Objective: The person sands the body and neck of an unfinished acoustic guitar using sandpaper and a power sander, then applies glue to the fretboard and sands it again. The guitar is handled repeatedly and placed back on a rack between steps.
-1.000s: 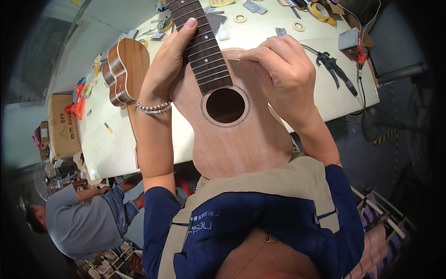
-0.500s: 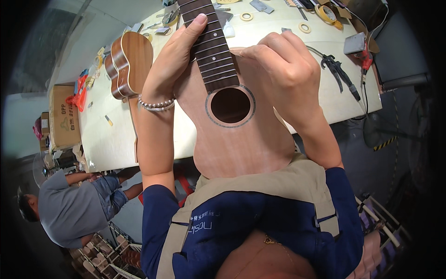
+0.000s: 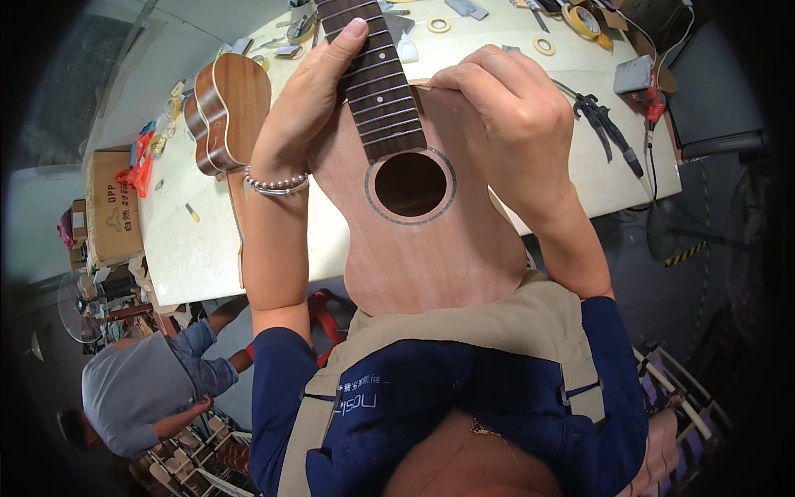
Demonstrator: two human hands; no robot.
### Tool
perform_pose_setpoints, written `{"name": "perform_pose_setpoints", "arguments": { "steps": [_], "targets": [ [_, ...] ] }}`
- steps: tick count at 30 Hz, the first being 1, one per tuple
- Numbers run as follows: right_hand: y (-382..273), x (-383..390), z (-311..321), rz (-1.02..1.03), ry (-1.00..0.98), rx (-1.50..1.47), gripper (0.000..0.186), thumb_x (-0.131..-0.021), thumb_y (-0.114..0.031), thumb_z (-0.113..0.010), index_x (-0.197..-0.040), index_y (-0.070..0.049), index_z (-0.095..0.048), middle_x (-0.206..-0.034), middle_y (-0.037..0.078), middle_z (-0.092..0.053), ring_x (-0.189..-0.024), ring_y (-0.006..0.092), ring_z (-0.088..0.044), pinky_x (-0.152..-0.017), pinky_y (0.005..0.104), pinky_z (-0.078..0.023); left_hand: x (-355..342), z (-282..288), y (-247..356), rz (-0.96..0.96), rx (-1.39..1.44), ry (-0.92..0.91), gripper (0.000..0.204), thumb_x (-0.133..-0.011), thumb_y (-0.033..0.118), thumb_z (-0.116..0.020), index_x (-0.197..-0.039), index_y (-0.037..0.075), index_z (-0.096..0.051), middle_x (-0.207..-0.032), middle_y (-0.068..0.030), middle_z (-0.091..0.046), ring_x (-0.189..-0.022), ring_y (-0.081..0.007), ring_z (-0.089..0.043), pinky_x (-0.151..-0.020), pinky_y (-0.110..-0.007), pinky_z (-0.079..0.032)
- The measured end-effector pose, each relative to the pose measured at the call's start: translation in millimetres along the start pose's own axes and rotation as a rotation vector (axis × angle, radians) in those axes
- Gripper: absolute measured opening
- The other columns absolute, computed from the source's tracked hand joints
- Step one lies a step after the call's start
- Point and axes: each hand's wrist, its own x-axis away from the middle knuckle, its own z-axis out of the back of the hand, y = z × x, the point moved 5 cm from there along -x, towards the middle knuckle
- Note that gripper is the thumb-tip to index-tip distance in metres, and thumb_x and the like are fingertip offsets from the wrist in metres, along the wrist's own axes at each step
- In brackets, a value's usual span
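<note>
- Ukulele (image 3: 431, 265): against the apron (image 3: 464, 323), blocking part of the bench (image 3: 182, 257).
- Left hand (image 3: 310, 99): curled round the neck (image 3: 381, 99), thumb on top.
- Right hand (image 3: 513, 103): fingertips pinched at the body's upper edge; cannot tell whether they grip anything.
- Bench left: second ukulele (image 3: 248, 108).
- Bench right: black tool (image 3: 609, 132), red tool (image 3: 654, 106), tape (image 3: 543, 45).
- Lower left: a person (image 3: 137, 393).
</note>
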Motion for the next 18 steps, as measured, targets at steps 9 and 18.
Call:
{"name": "perform_pose_setpoints", "arguments": {
  "steps": [9, 18],
  "targets": [
    [3.7, 2.8, -0.1, -0.01, 0.002, -0.031, 0.008, -0.062, -0.011, -0.067, -0.067, -0.011, -0.061, -0.067, 0.0, -0.053, -0.062, 0.0175, -0.054, -0.051, 0.0281, -0.044, -5.1, 13.0, -10.6, 0.044, -0.03, 0.019, 0.04, -0.096, 0.035, -0.046, -0.098, -0.003, -0.06, -0.087, -0.0096, -0.065, -0.077, -0.0123, -0.064, -0.072, -0.024, -0.053],
    [-5.4, 0.7, 2.8, 0.048, -0.031, 0.019, 0.01, -0.058, -0.011, -0.066, -0.066, -0.011, -0.061, -0.067, -0.002, -0.052, -0.061, 0.0159, -0.052, -0.049, 0.0273, -0.043, -4.5, 12.7, -11.4, 0.07, -0.011, 0.096, 0.04, -0.095, 0.036, -0.049, -0.098, -0.003, -0.06, -0.087, -0.0098, -0.065, -0.075, -0.0123, -0.064, -0.069, -0.024, -0.053]
  ]
}}
